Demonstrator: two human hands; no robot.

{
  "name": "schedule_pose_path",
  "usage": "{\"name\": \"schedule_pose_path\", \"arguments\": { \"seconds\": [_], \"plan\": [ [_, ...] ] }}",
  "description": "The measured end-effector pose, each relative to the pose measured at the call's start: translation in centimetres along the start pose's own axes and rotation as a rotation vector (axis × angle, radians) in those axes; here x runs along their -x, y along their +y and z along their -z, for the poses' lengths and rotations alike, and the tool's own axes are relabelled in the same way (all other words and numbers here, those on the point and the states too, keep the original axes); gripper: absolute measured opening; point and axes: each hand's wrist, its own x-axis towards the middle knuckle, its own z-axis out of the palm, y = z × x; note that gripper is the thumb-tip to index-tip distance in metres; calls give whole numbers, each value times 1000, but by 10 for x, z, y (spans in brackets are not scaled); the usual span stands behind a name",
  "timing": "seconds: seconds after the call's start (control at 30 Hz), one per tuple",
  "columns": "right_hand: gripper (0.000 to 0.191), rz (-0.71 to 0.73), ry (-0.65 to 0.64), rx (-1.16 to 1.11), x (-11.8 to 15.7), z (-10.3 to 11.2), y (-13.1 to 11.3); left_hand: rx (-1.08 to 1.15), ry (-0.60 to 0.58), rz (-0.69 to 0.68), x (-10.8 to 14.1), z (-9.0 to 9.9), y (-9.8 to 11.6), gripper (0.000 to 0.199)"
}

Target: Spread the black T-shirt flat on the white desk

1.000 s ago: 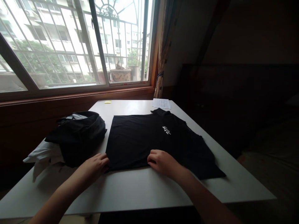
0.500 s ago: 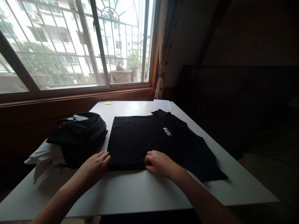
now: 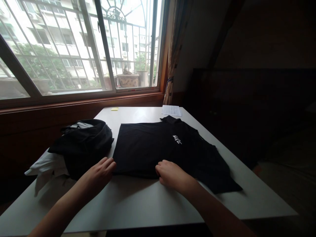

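Observation:
A black T-shirt (image 3: 145,144) with a small white print on its chest lies spread on the white table (image 3: 138,204), its hem toward the left and its collar and sleeves toward the right. With fingers closed, my left hand (image 3: 105,168) grips the shirt's near corner at the hem. My right hand (image 3: 170,172) is closed on the near side edge, around the middle of the shirt's length. Between the two hands that edge is lifted slightly off the table. My fingertips are partly hidden from view.
To the left lies a heap of black clothes (image 3: 84,146) with white cloth (image 3: 49,166) under it, hanging toward the table's left edge. Printed papers (image 3: 171,110) and a yellow sticky note (image 3: 114,109) lie at the far edge. Behind stand a barred window and a curtain (image 3: 170,82).
Both hands have raised the shirt's near edge a little and shifted it slightly away from me. My right hand has moved slightly right. The clothes heap stays where it was.

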Motion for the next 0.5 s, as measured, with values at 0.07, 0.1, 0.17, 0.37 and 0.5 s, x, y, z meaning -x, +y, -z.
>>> {"name": "schedule_pose_path", "arguments": {
  "seconds": [0.07,0.1,0.17,0.37,0.5],
  "plan": [
    [15,-3,-12,6,1,2,0,39,2,23,2,-7,-3,30],
    [14,-1,-5,10,2,3,1,66,7,33,3,-11,-4,32],
    [12,13,28,12,4,0,3,121,19,46,6,-15,-5,32],
    [18,55,125,-32,10,-19,14,250,88,125,12,-17,2,25],
    [22,48,208,-31,13,-20,14,242,137,157,12,-16,8,25]
  ]
}}
